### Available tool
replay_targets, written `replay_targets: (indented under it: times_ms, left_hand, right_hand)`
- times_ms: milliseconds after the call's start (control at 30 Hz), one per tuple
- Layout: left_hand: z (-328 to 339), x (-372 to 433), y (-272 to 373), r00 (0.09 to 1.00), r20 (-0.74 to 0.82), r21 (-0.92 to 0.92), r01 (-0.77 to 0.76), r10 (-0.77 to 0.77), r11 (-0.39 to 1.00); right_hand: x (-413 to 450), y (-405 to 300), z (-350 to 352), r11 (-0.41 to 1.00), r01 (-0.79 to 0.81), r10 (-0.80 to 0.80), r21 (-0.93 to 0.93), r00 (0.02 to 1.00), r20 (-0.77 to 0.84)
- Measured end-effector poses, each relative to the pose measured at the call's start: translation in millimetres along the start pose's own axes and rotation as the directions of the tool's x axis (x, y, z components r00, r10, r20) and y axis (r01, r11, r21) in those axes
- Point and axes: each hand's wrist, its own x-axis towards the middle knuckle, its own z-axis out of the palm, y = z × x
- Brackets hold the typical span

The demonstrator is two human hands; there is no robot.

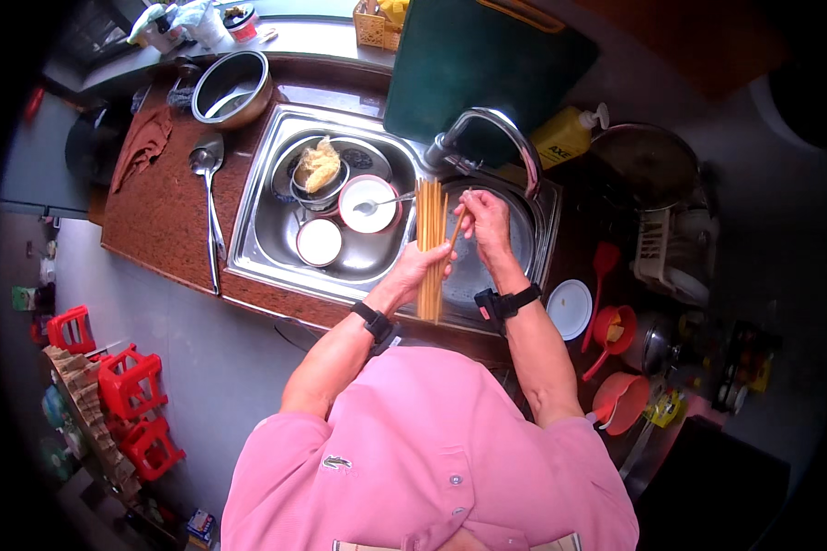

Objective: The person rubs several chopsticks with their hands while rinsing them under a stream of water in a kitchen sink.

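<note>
A bundle of wooden chopsticks (pixel 430 220) is gripped around its middle by my left hand (pixel 420 267), above the sink's right side. Just right of the bundle, my right hand (pixel 485 215) pinches a single chopstick (pixel 459 227) near its upper end; that stick slants down toward my left fingers. Below my right hand lies the round right basin (pixel 482 275). In the left basin (pixel 269 234) sit a white bowl (pixel 384 219) with a metal spoon (pixel 366 206) in it, a smaller white bowl (pixel 319 242), and metal pots (pixel 315 198) with a yellowish mesh scrubber (pixel 321 165) on top.
A curved chrome faucet (pixel 503 120) arches over the right basin. A dark green board (pixel 475 62) and a yellow pump bottle (pixel 564 138) stand behind it. Metal ladles (pixel 211 186) and a pot (pixel 231 89) rest left; a white plate (pixel 569 310) and red strainer (pixel 615 330) right.
</note>
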Motion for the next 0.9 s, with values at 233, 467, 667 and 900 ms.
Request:
replay_targets:
  times_ms: [233, 467, 667, 900]
  left_hand:
    - [5.4, 4.2, -4.0, 0.992, -0.119, 0.225, -0.006, 0.033, 0.974]
    - [11.4, 3.4, -0.5, 0.969, -0.221, 0.316, -0.04, 0.115, 0.948]
    - [18.2, 1.7, -5.0, 0.959, -0.251, 0.415, -0.015, 0.13, 0.91]
    - [11.8, 6.7, -6.7, 0.952, -0.271, 0.385, -0.028, 0.142, 0.922]
  right_hand:
    - [4.0, 18.1, -5.8, 0.991, 0.018, 0.01, 0.132, 0.979, -0.203]
    - [-0.2, 16.1, -7.1, 0.97, -0.011, 0.037, 0.244, 0.994, -0.102]
    - [-0.5, 17.0, -16.3, 0.992, -0.119, 0.125, 0.051, 0.984, -0.128]
    - [-1.4, 22.9, -12.5, 0.986, -0.001, 0.014, 0.168, 0.997, -0.074]
